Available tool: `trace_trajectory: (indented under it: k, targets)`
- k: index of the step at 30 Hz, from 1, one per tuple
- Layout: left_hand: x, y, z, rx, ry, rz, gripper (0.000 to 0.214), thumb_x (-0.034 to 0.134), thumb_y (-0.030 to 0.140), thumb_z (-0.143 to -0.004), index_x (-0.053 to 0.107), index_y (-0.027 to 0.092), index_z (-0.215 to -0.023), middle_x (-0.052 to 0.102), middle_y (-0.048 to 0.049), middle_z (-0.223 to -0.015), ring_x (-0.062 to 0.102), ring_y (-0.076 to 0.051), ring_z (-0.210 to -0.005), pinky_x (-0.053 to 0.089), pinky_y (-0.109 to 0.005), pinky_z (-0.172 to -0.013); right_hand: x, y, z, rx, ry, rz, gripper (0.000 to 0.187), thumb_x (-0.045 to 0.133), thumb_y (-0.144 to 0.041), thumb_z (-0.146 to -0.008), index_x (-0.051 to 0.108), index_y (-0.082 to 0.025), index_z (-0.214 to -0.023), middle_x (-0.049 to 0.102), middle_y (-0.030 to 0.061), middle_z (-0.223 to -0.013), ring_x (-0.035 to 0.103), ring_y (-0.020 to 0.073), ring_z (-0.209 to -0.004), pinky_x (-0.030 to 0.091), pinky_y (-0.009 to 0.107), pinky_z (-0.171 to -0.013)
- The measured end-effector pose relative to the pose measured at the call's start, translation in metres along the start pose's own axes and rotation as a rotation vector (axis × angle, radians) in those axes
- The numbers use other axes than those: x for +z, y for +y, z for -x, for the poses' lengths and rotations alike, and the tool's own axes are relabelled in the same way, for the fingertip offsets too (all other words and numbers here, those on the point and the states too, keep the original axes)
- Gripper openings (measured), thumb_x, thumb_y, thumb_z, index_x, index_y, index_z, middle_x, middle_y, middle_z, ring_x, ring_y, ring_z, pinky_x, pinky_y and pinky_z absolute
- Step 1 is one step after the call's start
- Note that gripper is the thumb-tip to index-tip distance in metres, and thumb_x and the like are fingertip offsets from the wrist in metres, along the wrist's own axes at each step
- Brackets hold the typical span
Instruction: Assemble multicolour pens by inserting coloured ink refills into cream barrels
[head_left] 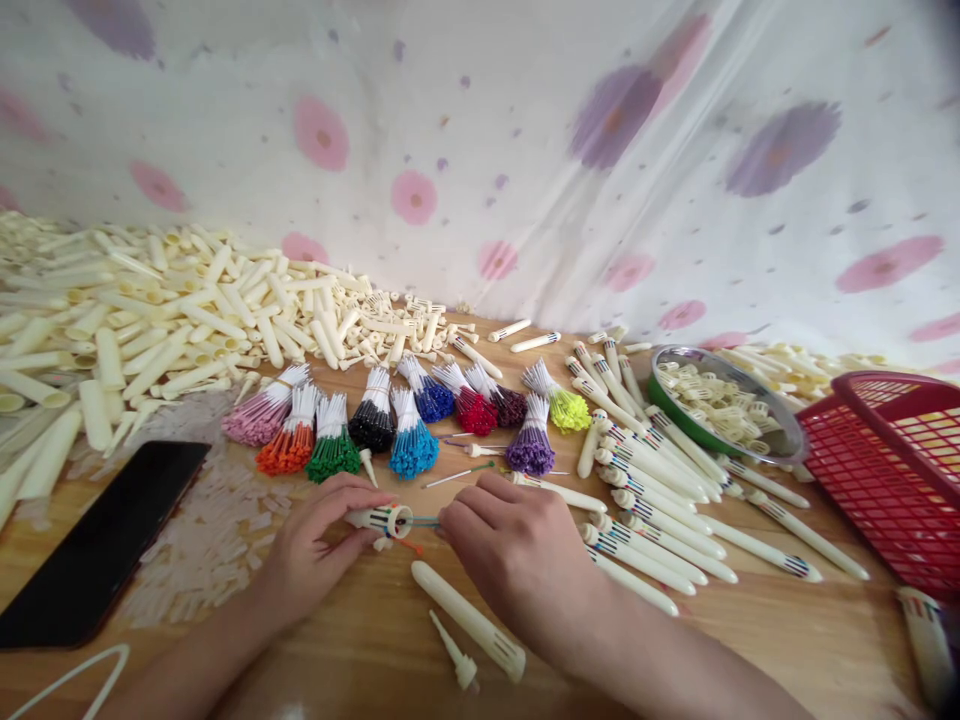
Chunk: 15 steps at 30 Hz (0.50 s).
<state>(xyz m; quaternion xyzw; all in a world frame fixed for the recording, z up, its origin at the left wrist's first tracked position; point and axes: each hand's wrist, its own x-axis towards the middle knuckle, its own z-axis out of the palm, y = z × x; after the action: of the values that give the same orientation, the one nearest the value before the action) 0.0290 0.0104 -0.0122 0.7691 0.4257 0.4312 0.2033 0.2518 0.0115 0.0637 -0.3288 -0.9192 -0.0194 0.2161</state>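
My left hand (319, 540) is closed around a short cream pen barrel section (384, 520) with coloured slots, its round open end facing right. My right hand (517, 555) pinches a thin blue pen refill (426, 521), which spans the gap to that open end. How far it reaches inside is hidden. An orange refill tip (412, 546) shows just below the barrel section. In front of my hands lie a long cream pen barrel (469, 620) and a cream cone-shaped piece (454, 650). Beyond them stand bundled refills in several colours, among them light blue (413, 440) and purple (531, 440).
A big heap of cream barrels (150, 310) fills the back left, beside a black phone (105, 540) and clear plastic bits (206, 540). Multicolour pens (652, 500) lie right, near a metal bowl (791, 430) of cream parts and a red basket (885, 470). A floral curtain (480, 130) hangs behind.
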Motion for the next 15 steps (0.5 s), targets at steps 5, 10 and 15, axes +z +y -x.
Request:
trace_trajectory:
  k: [5,10,15]
  targets:
    - [-0.003,0.0,-0.001,0.029,-0.157,-0.007,0.03,0.059,0.022,-0.084,0.064,0.024,-0.114,0.073,-0.0039,-0.092,0.068,-0.017,-0.082,0.053,-0.024,-0.074,-0.009,0.008,-0.004,-0.072,-0.08,-0.027,0.029,0.04,-0.005,-0.088,0.052,-0.015,-0.064,0.052,-0.0002,-0.061,0.038,0.0126,-0.056,0.025,0.028,-0.05]
    - [-0.003,-0.002,0.003,0.018,-0.311,0.027,0.039,0.048,0.026,-0.09,0.053,0.027,-0.129,0.073,-0.0047,-0.096,0.068,-0.018,-0.082,0.052,-0.025,-0.072,-0.015,0.013,-0.006,-0.126,-0.137,-0.068,0.032,0.036,-0.008,-0.091,0.052,-0.016,-0.065,0.052,-0.0004,-0.063,0.037,0.0119,-0.055,0.027,0.027,-0.05]
    - [-0.002,-0.002,0.005,-0.027,-0.367,0.066,0.04,0.048,0.027,-0.089,0.053,0.027,-0.129,0.075,-0.0037,-0.09,0.068,-0.019,-0.079,0.052,-0.026,-0.072,-0.016,0.019,-0.005,-0.163,-0.174,-0.079,0.03,0.038,-0.012,-0.093,0.055,-0.016,-0.069,0.053,-0.0005,-0.065,0.04,0.0123,-0.058,0.029,0.027,-0.051]
